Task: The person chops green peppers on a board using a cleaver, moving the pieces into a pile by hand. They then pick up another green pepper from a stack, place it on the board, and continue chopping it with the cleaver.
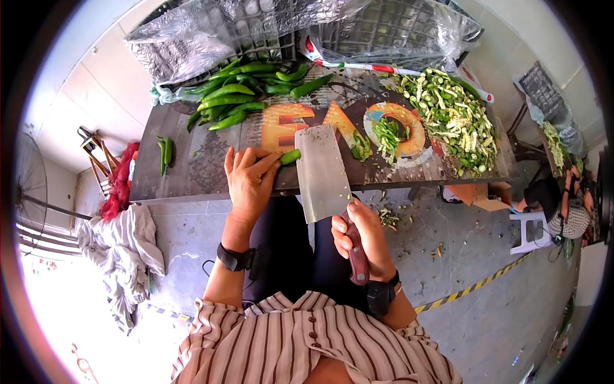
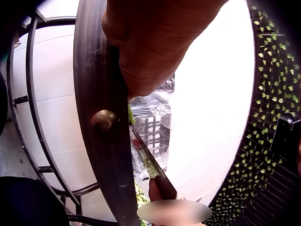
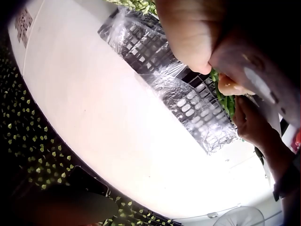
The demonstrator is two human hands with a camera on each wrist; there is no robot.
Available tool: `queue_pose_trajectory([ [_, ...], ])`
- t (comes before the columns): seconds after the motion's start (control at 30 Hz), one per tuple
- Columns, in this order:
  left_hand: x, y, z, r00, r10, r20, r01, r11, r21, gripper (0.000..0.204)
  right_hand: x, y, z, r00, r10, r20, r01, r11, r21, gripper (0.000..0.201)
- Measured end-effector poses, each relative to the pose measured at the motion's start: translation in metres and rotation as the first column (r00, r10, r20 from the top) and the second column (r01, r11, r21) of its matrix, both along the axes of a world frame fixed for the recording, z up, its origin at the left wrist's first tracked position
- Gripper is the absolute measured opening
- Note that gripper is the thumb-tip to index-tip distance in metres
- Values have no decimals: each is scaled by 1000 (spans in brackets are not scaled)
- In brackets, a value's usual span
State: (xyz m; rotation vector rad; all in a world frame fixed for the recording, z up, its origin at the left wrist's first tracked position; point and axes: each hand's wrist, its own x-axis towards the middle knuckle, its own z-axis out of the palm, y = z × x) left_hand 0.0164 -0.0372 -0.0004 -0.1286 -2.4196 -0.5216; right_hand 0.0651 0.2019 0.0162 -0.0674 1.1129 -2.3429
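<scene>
In the head view my right hand (image 1: 368,233) grips the wooden handle of a broad cleaver (image 1: 323,173), its blade upright at the table's front edge. My left hand (image 1: 251,176) holds a green chili pepper (image 1: 290,157) against the table, and the pepper's cut end sits right at the blade's left side. Sliced pepper (image 1: 389,137) lies just beyond the blade on the tabletop. In the left wrist view the cleaver (image 2: 153,162) shows edge-on past the table rim. My right hand (image 3: 188,37) closes round the handle in the right wrist view.
Whole green peppers (image 1: 236,93) are piled at the back left of the table (image 1: 211,176), with two more peppers (image 1: 165,152) at its left end. Chopped pepper (image 1: 454,121) is heaped at right. Plastic-covered crates (image 1: 390,41) stand behind. A white stool (image 1: 529,232) is on the floor.
</scene>
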Motion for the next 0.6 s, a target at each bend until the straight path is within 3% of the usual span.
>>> queue_pose_trajectory([
  [0.6,1,2,5,1000,13,21,-12,1000,-17,15,1,-2,-1,999,40,33,-41,999,36,24],
])
